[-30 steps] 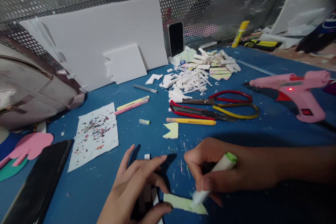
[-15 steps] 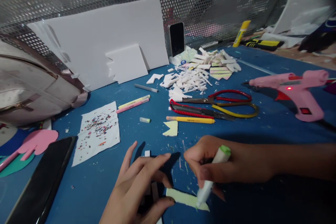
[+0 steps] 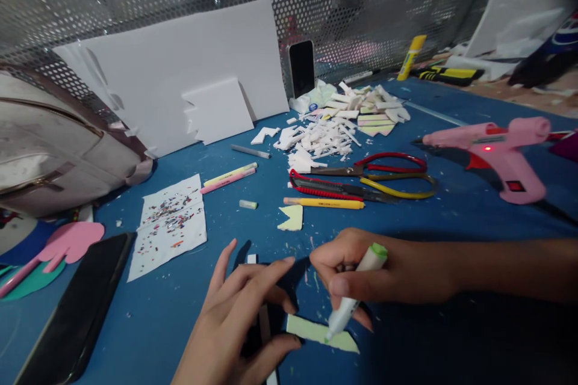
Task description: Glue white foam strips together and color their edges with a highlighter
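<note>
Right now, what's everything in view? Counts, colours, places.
Table: one, blue, beneath.
Boards: two, white, back.
Bag: one, pale, far left.
Phones: two, black, left and back.
Speckled sheet: one, white, left.
Cutouts: several, pink, teal, left.
Scraps: many, mostly white, centre back.
Scissors: one, red-yellow, centre right.
Cutter: one, red-black, by scissors.
Slim pens: three, yellow, pink, orange, centre.
Rod: one, grey, near boards.
Cap: one, clear green, centre.
Glue gun: one, pink, right.
Glue stick: one, yellow, back right.
Tool: one, yellow-black, back right.
Notched piece: one, pale green, centre.
Strip: one, pale green, between hands.
Marker: one, white-green, right hand.
Left hand: one, bare, at strip.
Right hand: one, bare, holding marker.
</note>
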The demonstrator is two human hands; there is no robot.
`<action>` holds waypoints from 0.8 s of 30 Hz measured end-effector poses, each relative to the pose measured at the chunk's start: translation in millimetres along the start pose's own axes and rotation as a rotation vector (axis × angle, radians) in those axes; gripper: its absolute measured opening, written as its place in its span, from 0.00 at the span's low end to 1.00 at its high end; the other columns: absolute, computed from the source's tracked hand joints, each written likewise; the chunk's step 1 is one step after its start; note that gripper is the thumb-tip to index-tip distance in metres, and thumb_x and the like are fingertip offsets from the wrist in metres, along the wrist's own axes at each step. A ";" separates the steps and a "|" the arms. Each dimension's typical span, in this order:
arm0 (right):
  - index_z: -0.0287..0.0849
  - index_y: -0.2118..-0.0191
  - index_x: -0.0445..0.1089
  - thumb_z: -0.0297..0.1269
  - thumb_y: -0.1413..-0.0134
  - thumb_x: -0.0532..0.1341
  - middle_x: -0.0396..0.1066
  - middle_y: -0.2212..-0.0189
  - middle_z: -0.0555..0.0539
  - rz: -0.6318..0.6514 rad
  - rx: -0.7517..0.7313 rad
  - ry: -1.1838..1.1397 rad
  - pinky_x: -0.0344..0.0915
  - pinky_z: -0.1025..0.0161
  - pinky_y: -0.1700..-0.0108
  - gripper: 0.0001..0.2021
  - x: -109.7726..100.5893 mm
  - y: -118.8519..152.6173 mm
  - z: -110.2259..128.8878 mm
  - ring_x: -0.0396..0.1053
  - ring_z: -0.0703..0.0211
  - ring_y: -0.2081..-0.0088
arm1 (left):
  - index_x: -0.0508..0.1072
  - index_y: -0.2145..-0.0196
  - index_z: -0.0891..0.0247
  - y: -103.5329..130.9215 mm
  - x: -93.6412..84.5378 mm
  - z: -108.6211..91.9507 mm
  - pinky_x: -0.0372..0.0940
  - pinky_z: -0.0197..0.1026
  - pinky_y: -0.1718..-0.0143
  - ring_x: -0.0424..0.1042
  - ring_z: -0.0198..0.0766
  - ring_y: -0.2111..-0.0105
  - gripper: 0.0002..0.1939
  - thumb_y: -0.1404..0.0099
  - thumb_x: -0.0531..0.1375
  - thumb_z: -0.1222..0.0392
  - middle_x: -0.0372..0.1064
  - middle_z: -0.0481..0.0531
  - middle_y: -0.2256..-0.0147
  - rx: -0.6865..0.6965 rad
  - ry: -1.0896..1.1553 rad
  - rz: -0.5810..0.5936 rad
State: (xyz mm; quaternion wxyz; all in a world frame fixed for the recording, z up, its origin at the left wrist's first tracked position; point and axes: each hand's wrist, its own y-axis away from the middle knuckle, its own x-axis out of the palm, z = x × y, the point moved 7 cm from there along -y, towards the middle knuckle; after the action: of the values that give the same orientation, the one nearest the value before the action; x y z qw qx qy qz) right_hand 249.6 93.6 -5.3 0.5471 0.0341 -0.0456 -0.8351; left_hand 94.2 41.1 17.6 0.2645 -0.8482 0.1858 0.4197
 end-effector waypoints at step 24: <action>0.40 0.68 0.66 0.52 0.38 0.63 0.73 0.75 0.49 -0.017 -0.024 0.006 0.60 0.69 0.69 0.19 -0.7 -0.9 0.9 0.67 0.64 0.72 | 0.63 0.35 0.52 -6.3 -6.3 6.9 0.58 0.62 0.32 0.80 0.42 0.58 0.32 0.34 0.66 0.49 0.78 0.44 0.67 -0.028 -0.097 -0.109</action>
State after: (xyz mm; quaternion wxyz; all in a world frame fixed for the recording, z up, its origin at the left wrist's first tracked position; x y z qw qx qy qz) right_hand 248.9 94.6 -4.5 0.5405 0.0306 -0.0336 -0.8401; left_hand 89.7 50.9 21.1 0.2836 -0.8393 0.1202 0.4480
